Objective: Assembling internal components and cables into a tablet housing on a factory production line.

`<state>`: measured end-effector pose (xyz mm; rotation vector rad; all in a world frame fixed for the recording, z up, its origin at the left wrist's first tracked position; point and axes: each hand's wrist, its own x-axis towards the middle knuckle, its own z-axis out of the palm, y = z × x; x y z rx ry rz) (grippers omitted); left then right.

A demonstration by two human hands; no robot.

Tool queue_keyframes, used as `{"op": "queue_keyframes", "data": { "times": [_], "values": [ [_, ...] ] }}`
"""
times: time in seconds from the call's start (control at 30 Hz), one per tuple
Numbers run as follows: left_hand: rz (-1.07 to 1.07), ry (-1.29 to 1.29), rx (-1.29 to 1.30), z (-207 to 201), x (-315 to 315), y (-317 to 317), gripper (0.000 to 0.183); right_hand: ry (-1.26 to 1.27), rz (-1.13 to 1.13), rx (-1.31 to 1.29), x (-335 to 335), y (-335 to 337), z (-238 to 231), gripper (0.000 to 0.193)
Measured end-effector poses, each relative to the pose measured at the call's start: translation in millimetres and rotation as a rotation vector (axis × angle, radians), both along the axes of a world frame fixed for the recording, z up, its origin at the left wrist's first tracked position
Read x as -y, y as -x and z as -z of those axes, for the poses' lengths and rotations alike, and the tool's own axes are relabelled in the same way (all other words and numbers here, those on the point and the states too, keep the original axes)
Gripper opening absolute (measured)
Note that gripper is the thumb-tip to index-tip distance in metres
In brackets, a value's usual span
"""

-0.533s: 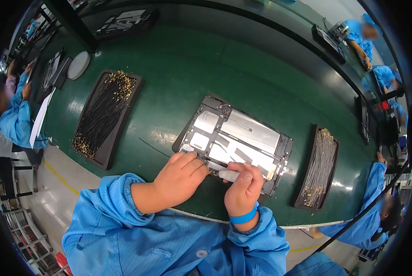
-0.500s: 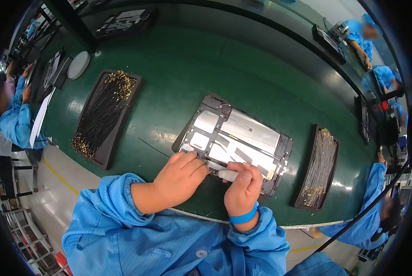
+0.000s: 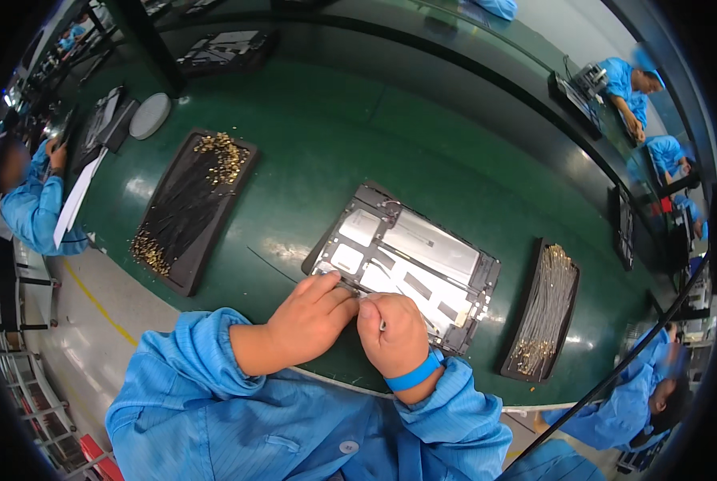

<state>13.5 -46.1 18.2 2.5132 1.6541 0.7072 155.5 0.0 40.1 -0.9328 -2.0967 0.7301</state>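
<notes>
1. Fingers crowd the near edge of the uncovered device (image 3: 410, 263): the left hand's (image 3: 310, 317) are bent and pressed side by side, the right hand (image 3: 396, 333) curls thumb to forefinger, and with knuckles blocking the tips I can't tell what they pinch.
2. Biggest first, the green table (image 3: 310, 160): smooth, glossy, throwing back glare, so a hard shove from both hands could make things skid.
3. Now the device, a flat rectangle lying aslant in front of the person: shiny silver panels, dark frame. Too much fingertip pressure could dent a panel or crack that slim edge.
4. Either side, shallow oblong trays, dark and matte: the left tray (image 3: 221, 215) well apart, the right tray (image 3: 524, 309) nearer, where a swinging right forearm could knock it.
5. Inside, thin black cables (image 3: 186, 200) and grey cables (image 3: 548, 309), all gold-tipped; grabbing a clump could snarl them.
6. One loose strand (image 3: 271, 265) lies by the left hand, dark and hair-slim; a dragging sleeve could sweep it away.
7. Smallest, a pale piece (image 3: 382, 325) peeks from under the right thumb; a slipping grip could scratch those bright panels.
</notes>
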Motion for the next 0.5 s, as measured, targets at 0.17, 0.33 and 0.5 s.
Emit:
{"op": "queue_keyframes", "data": {
  "times": [0.17, 0.33, 0.5],
  "values": [
    [-0.089, -0.014, 0.141, -16.3, 5.3, -6.1, 0.020, 0.223, 0.231, -0.109, 3.0, -7.5, 12.0, 0.010],
    [-0.751, 1.248, 1.794, -11.7, 20.3, 10.7, 0.027, 0.793, 0.354, -0.653, -11.8, -14.5, 13.1, 0.027],
    [-0.838, 0.654, 1.894, 4.7, -3.6, 28.4, 0.018, 0.761, 0.287, -0.656, -12.9, -15.0, 16.7, 0.031]
  ]
}}
